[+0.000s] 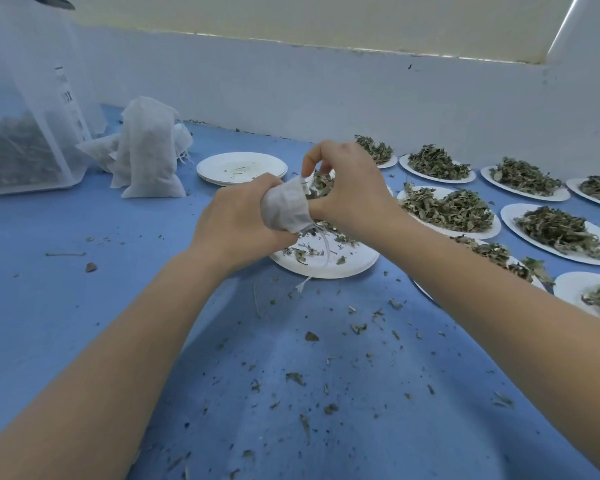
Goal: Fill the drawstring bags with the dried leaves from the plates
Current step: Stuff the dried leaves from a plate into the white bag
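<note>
Leaf crumbs [312,336] are lying scattered all over the blue table [84,278] right in front; just past that, the left hand [238,221] is curling tight around a small white drawstring bag [286,209], bunching it up so the mouth is pointing toward the right hand [349,187]; the right hand is pinching a bit of dried leaves [321,185] at the bag's opening, fingertips bent down into it; the bag's string [321,258] is dangling down over the near plate [326,265], which is sitting directly under both hands and only has a few scraps left on it; off to the right, a bunch of plates piled with leaves [445,206] are sitting in rows, running back toward the wall; further back on the left, a stack of empty plates [241,168] is sitting next to some filled bags [146,150], which are leaning against each other; a clear plastic bin [21,133] with more leaf stuff inside is sitting at the far left.
</note>
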A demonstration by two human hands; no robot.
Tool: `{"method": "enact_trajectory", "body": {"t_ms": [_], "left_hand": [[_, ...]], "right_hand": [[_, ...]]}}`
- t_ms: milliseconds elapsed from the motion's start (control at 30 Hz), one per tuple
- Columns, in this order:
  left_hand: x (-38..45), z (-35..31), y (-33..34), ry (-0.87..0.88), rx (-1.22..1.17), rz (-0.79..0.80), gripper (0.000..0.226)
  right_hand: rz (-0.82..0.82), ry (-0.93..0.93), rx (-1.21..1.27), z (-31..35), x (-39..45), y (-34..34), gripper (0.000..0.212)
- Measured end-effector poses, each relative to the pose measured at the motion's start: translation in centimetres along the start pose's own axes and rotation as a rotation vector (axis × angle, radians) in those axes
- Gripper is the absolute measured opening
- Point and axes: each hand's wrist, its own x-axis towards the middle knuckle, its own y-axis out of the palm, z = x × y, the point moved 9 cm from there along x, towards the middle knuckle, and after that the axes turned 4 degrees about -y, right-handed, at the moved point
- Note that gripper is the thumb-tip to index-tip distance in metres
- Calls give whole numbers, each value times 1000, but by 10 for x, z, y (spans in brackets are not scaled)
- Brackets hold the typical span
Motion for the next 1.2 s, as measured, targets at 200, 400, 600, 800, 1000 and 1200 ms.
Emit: {"method": "enact_trajectory", "body": {"t_ms": [200, 400, 600, 800, 1000, 1200], "left_hand": [[0, 3, -6, -18, -55, -69, 39], [1, 9, -11, -45, -20, -119, 38], [1, 8, -9, -34, 56, -89, 43], [0, 2, -9, -18, 20, -99, 40], [0, -6, -2, 63, 98, -37, 33], [2, -4, 0, 28, 79, 15, 41]], "right_hand": [[255, 218, 337, -16, -12, 19, 36], [263, 389, 881, -22, -13, 20, 28], [187, 197, 521, -18, -7, -5, 24], [157, -70, 86, 7, -6, -7, 21], [245, -186, -13, 17, -7, 9, 18], [287, -230, 66, 22, -8, 3, 29]]}}
